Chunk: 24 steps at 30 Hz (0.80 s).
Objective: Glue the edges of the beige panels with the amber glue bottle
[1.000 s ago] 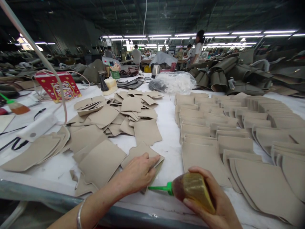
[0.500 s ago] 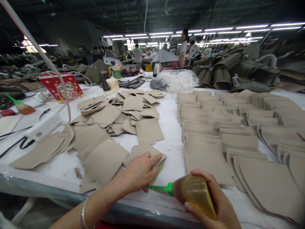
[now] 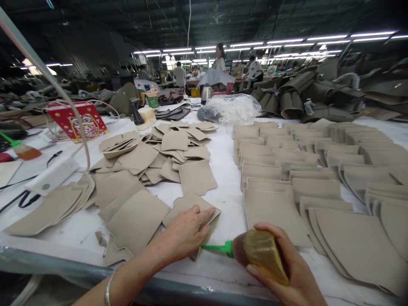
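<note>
My left hand (image 3: 188,229) lies palm down on a beige leather-like piece (image 3: 188,202), its index finger stretched along the right corner and pressing it down. Beneath that hand, a narrow strip along the piece's near right edge (image 3: 211,229) looks darker and shiny. In my right hand (image 3: 287,263) is a squeeze bottle (image 3: 261,250) of amber liquid, tilted on its side with my fingers wrapped round it. Its green nozzle (image 3: 218,247) points left, and the tip meets the strip just below my left thumb.
Loose beige pieces (image 3: 175,140) lie heaped beyond my left hand. Folded beige pieces (image 3: 277,208) stand in rows on the right. At left are a white power strip (image 3: 54,176), a red decorated bag (image 3: 78,121) and another green-tipped bottle (image 3: 24,148). A clear plastic bag (image 3: 231,108) lies farther back.
The camera view has shifted slightly, so the table things sit a little farther left. Both hands keep nearly the same pose, with the nozzle tip still at the strip.
</note>
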Available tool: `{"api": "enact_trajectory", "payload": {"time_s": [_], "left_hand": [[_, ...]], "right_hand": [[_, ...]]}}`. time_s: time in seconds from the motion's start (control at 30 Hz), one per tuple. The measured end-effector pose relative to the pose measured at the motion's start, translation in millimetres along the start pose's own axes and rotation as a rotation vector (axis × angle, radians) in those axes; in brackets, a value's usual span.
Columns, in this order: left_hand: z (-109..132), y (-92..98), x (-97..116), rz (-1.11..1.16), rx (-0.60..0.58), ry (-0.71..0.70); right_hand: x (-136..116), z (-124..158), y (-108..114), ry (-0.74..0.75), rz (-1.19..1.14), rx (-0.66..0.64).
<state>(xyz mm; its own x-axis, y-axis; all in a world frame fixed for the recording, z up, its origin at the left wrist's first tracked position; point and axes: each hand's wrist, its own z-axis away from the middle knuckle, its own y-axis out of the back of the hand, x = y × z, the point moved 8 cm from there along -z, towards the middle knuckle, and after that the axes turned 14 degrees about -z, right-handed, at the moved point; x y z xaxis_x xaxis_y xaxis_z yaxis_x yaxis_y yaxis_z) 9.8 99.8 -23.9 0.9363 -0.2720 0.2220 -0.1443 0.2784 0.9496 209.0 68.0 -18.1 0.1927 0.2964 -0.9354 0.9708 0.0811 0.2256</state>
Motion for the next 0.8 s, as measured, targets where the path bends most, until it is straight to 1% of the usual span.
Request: {"api": "enact_trajectory", "payload": {"time_s": [0.07, 0.13, 0.23, 0.3, 0.43, 0.57, 0.63, 0.7, 0.8], "left_hand": [[-1.3, -1.0, -0.1, 0.017, -0.003, -0.003], [-2.8, -2.4, -0.3, 0.045, -0.013, -0.002], [-4.9, -4.5, -1.2, 0.082, -0.036, 0.011], [-5.9, -4.8, -1.3, 0.094, -0.044, 0.019], [-6.9, -2.6, 0.0, 0.107, -0.046, 0.026], [-7.0, -1.4, 0.6, 0.112, -0.052, 0.032], [-6.8, -1.9, 0.2, 0.114, -0.051, 0.037], [-7.1, -2.1, -0.4, 0.124, -0.044, 0.043], [-7.9, -1.2, -2.2, 0.144, -0.036, 0.048]], "right_hand": [[-3.5, -9.5, 10.8, 0.046, 0.105, 0.058], [-9.2, -18.4, 18.8, 0.128, 0.178, 0.091], [-14.8, -22.9, 23.2, 0.244, 0.204, 0.097], [-14.9, -20.7, 21.1, 0.271, 0.188, 0.069], [-11.4, -16.8, 18.4, 0.214, 0.148, 0.036], [-13.4, -20.2, 25.6, 0.226, 0.157, 0.094], [-11.0, -21.2, 26.8, 0.219, 0.151, 0.096], [-2.5, -20.5, 24.2, 0.144, 0.115, 0.053], [13.1, -15.1, 20.0, -0.05, -0.028, -0.012]]}}
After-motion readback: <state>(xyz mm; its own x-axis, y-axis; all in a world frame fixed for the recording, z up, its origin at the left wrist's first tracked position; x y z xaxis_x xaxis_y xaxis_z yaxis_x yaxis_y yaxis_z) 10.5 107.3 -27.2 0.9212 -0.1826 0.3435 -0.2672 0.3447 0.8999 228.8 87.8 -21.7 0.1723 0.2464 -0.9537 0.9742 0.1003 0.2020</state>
